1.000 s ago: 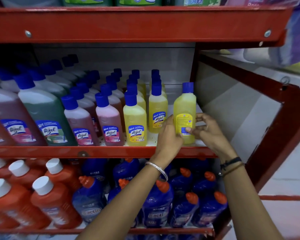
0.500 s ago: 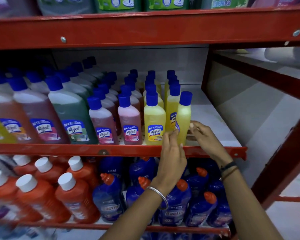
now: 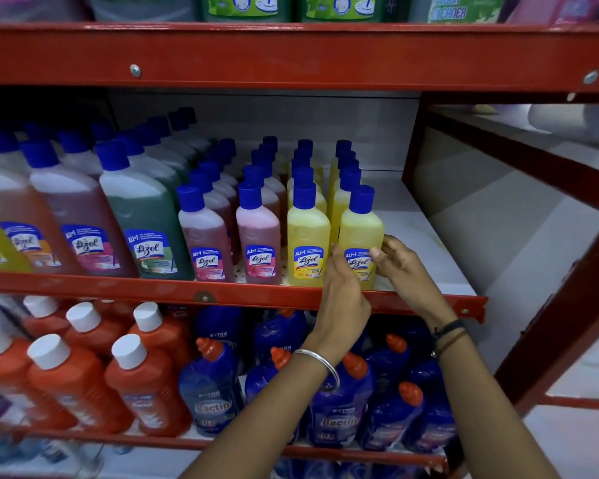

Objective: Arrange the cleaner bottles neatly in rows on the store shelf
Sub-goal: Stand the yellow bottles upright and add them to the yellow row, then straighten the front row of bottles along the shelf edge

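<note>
While the two hands are meeting at the front of the middle shelf [image 3: 429, 299], the open room is lying to the right of the right hand [image 3: 400, 266]: the white shelf floor there is running bare up to the red side post [image 3: 547, 340]. Just below both hands, the red front lip of the shelf is passing, and the wrists are crossing over it. Above the hands, the red beam [image 3: 291, 57] of the upper shelf is hanging well apart from them.

The front yellow bottle [image 3: 360, 233] is standing upright at the front edge, at the head of the rightmost row, with its label facing outward. The left hand [image 3: 343, 288] is pressing its fingers against the left side of this bottle, in the narrow gap toward the neighbouring yellow bottle [image 3: 306, 243]. The right hand is half open, its fingertips touching the right side of the same bottle near the label. So both hands are holding the bottle lightly between them, not clenching.

To the left of the left hand, pink bottles [image 3: 260, 236] and bigger green and red ones are standing in rows going to the back.
</note>
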A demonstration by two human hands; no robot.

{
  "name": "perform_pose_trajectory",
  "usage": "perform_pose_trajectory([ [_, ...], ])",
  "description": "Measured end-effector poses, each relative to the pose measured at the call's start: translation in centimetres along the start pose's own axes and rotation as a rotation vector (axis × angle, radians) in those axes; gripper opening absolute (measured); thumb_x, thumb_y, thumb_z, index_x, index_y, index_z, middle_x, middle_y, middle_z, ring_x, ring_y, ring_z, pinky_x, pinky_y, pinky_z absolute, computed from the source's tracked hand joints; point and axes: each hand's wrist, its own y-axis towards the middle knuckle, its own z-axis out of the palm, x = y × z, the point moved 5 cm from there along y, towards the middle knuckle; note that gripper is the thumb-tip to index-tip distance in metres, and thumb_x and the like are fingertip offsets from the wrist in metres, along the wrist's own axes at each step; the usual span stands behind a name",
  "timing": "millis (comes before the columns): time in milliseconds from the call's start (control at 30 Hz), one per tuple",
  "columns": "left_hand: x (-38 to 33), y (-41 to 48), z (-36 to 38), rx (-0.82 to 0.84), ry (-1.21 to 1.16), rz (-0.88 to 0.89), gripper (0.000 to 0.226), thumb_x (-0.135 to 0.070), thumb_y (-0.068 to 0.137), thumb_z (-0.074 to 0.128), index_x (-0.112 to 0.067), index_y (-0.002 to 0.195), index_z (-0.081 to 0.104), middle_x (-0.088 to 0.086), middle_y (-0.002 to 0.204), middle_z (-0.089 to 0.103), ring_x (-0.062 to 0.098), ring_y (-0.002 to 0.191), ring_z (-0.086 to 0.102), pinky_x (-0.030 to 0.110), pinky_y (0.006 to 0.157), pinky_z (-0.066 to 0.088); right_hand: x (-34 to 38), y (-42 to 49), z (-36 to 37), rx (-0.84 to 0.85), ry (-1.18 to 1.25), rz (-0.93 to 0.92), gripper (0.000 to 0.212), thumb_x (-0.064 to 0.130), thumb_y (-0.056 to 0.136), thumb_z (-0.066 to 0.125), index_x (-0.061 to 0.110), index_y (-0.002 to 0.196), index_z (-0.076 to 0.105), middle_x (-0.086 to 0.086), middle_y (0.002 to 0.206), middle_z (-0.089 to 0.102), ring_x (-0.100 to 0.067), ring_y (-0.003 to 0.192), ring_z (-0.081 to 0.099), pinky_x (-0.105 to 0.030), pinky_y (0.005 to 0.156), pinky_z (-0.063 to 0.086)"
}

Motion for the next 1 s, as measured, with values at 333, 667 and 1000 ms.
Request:
perform_pose_trajectory([
  [333,0.0,-1.1,-0.9,-0.014,-0.028,0.042,0.068,0.010,0.083,0.047,-0.004,0.142,0.016,0.015,0.143,0.035,0.021,0.131,0.037,0.027,0.110,0.033,-0.3,-1.5,0.0,-0.002,0.045,0.017,0.029,0.036,0.091,0.048,0.020,0.112,0.058,0.004,0.107,0.069,-0.009,0.099,0.068,-0.024,0.082,0.056],
  [667,2.8,-3.2,-6.1,-0.359,-0.102,0.161,0.056,0.003,0.091,0.038,-0.013,0.142,0.022,-0.001,0.148,0.022,0.008,0.139,0.023,0.032,0.115,0.029,3.3,-8.4,7.3,-0.209,0.002,-0.247,0.068,0.064,0.088,0.032,0.017,0.136,0.043,0.001,0.143,0.046,-0.006,0.132,0.043,-0.021,0.107,0.038],
  [1000,4.9,-1.2,-5.2,-0.093,0.255,0.020,0.072,-0.046,0.094,0.039,-0.008,0.146,0.008,0.013,0.156,0.018,0.022,0.143,0.022,0.039,0.117,0.022,3.1,-3.7,11.1,-0.165,-0.109,0.158,0.132,0.099,0.047,0.006,0.017,0.151,0.005,0.002,0.162,0.006,-0.002,0.145,0.005,-0.022,0.116,0.004],
])
